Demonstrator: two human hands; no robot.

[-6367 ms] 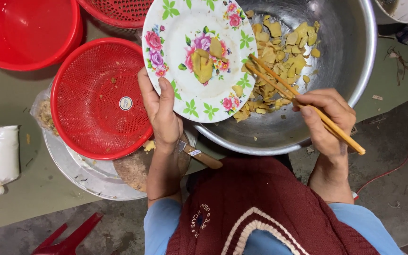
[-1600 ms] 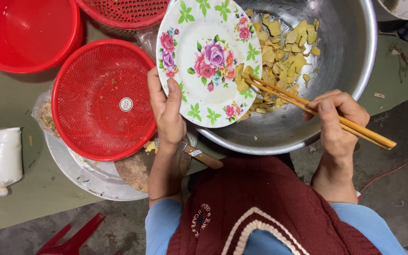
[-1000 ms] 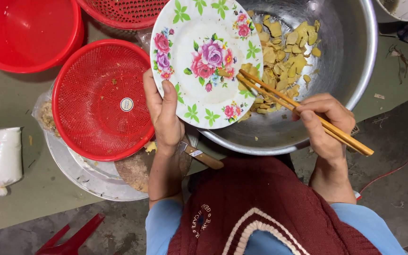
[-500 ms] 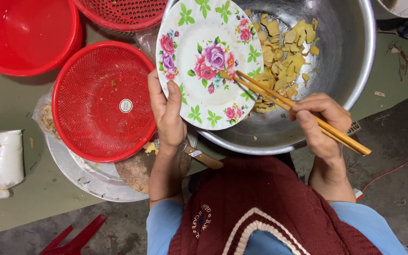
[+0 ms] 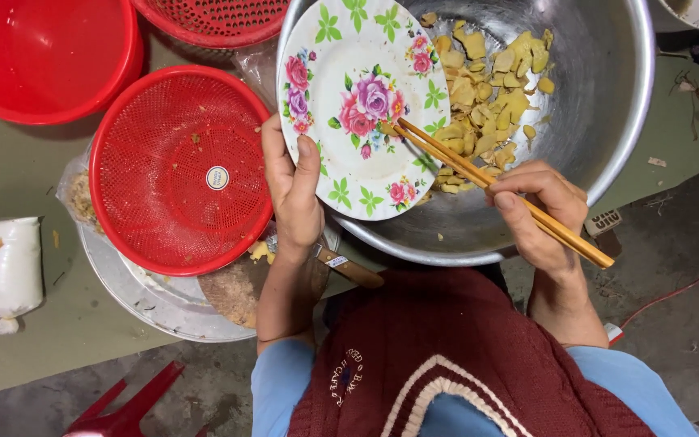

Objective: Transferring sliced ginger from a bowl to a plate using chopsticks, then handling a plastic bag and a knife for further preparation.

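The left hand (image 5: 294, 198) grips the flowered plate (image 5: 357, 105) tilted over the steel basin's (image 5: 608, 97) near-left rim, while the right hand (image 5: 537, 214) clamps chopsticks (image 5: 487, 182) on it; a looser thumb could drop the plate onto the ginger slices (image 5: 491, 89).

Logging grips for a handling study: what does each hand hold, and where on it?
Left hand grips white flowered plate by its near rim; right hand holds wooden chopsticks near their thick ends.

Your white floral plate (image 5: 357, 105) tilts over the rim of the large steel bowl (image 5: 600, 105), scraped bare. The wooden chopsticks (image 5: 495, 190) lie slanted, tips touching the plate's centre. Yellow ginger slices (image 5: 487, 105) sit heaped inside the bowl.
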